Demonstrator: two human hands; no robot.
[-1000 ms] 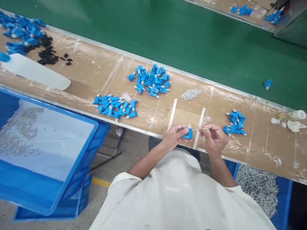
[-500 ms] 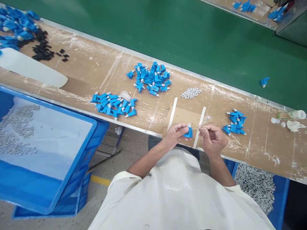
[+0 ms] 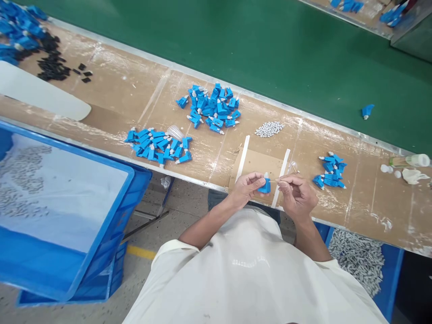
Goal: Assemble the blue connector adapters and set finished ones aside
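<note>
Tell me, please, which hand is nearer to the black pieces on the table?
Left. The left hand is to the right of the black pieces; the right hand is farther right.

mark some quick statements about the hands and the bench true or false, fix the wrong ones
1. The left hand holds a blue part. True.
2. The right hand is empty. False: it pinches a thin stick.
3. A lone blue part lies on the green surface. True.
4. The small pale beads are spread on the green surface. False: the beads lie in a pile on the brown bench.
5. The black pieces are in the right half of the picture. False: the black pieces are at the left, by the big blue pile.
</note>
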